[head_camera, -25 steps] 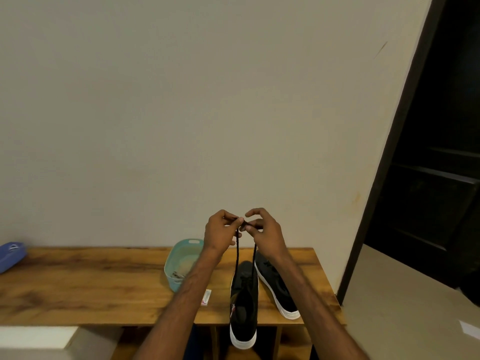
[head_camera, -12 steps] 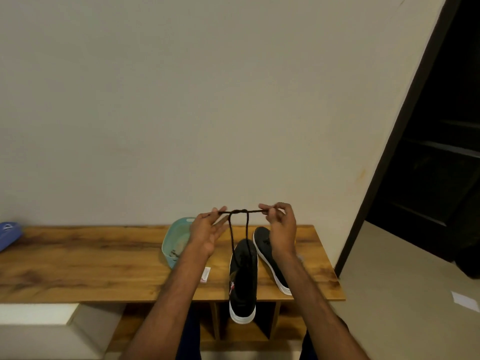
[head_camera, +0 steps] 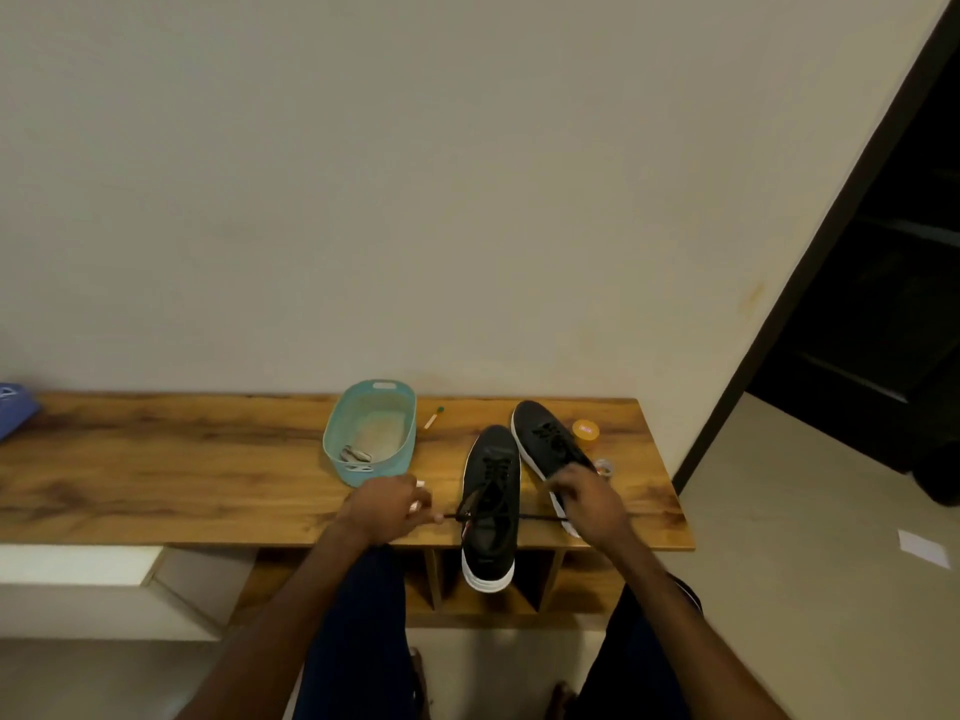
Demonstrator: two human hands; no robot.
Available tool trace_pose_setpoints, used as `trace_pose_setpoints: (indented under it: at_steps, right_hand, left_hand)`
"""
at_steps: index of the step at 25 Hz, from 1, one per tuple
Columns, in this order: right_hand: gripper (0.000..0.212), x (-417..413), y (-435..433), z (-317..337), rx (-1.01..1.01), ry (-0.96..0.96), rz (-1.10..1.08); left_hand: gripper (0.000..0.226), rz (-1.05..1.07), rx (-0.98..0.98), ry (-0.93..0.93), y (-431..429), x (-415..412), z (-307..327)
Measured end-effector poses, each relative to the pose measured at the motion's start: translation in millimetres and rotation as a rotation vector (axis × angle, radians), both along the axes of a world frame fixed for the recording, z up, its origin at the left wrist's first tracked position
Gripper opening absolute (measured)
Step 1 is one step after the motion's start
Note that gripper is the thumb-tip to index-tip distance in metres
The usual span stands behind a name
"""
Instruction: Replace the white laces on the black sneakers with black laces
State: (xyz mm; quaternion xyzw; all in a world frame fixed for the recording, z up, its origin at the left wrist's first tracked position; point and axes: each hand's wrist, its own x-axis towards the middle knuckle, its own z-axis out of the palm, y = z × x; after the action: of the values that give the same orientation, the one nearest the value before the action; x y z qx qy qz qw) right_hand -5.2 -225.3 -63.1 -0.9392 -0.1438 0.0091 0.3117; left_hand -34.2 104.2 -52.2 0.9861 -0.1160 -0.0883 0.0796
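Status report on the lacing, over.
Left hand, right hand each pinch the black lace, taut across near sneaker. Far sneaker laced black too. Nothing blocking.

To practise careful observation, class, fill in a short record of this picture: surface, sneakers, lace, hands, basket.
Surface: wooden bench against a plain wall
Near sneaker: black, white sole, heel overhanging the bench's front edge
Far sneaker: black, behind and right of it
Black lace: ends pulled taut sideways across the near sneaker
Left hand: pinches one lace end
Right hand: holds the other end
Basket: teal, left of the sneakers, pale items inside
Other: orange round object beside the far sneaker
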Motion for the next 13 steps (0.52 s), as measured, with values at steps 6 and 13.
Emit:
trace_pose_setpoints:
  at_steps: [6, 13]
  right_hand:
    - [0.029, -14.9, -1.4, -17.4, -0.266, 0.217, 0.275]
    - [0.041, -17.6, 42.6, -24.0, -0.352, 0.066, 0.141]
  left_hand:
    - [0.036, 0.055, -0.083, 0.006, 4.7, -11.5, -21.6]
    - [0.046, 0.158, -0.211, 0.094, -45.9, -7.9, -33.0]
